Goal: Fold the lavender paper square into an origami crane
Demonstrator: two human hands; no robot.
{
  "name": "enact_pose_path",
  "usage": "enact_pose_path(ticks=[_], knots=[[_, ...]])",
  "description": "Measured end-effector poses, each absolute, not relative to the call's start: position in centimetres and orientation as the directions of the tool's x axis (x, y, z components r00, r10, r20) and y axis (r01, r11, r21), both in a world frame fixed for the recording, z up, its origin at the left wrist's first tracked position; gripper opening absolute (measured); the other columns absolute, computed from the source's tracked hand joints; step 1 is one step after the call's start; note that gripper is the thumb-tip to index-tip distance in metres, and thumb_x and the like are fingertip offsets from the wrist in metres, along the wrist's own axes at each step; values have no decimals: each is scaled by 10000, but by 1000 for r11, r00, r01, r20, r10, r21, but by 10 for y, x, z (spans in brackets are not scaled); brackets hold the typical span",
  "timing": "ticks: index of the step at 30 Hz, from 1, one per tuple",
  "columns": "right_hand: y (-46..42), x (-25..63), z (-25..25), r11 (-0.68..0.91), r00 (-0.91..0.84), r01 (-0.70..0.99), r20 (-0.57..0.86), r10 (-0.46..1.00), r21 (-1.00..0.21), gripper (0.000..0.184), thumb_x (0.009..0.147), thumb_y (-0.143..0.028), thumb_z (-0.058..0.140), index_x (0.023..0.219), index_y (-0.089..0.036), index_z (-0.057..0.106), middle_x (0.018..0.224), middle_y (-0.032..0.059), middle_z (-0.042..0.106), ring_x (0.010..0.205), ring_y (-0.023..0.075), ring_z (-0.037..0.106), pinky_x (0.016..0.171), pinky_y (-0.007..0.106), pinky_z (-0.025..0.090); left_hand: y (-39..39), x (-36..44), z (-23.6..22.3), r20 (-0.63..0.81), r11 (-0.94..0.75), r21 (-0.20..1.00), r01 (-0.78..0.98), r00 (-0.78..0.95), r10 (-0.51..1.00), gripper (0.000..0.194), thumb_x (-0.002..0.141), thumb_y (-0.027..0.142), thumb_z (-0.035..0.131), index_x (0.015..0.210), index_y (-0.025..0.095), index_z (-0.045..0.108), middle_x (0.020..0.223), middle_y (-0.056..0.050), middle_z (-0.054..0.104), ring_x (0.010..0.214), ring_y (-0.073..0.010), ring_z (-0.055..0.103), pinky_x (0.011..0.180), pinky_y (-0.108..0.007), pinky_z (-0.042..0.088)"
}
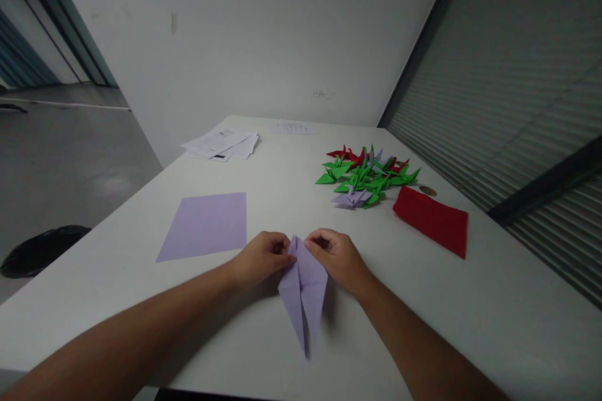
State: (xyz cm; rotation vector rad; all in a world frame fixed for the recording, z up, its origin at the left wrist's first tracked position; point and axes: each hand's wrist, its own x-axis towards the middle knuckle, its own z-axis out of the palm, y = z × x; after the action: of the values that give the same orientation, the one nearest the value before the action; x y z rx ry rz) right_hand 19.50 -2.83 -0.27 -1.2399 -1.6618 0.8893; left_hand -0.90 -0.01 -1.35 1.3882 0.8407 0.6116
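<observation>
A partly folded lilac paper [303,291] lies on the white table [493,301], its long point aimed toward me. My left hand [261,257] pinches its upper left edge with curled fingers. My right hand [336,257] pinches the upper right edge the same way. Both hands meet at the paper's far tip.
A flat lilac sheet [207,225] lies to the left. A pile of green, red and lilac folded cranes [367,174] sits at the back right, with a stack of red paper [433,220] beside it. White printed sheets [223,144] lie at the far edge. A dark object [40,249] is on the floor at left.
</observation>
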Motion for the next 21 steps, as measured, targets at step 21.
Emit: enact_pose_path(ticks=[21], knots=[[-31,201,12,202,-36,647,235,971,-735,247,816,-179,626,1016,-153,769,955,95,785,702,194,721,668,301,586,4,-9,-8,-110,165,968,-191,270,957,589,668,231,807,1178,267,516,867,54,623,632,-114,655,629,-312,618]])
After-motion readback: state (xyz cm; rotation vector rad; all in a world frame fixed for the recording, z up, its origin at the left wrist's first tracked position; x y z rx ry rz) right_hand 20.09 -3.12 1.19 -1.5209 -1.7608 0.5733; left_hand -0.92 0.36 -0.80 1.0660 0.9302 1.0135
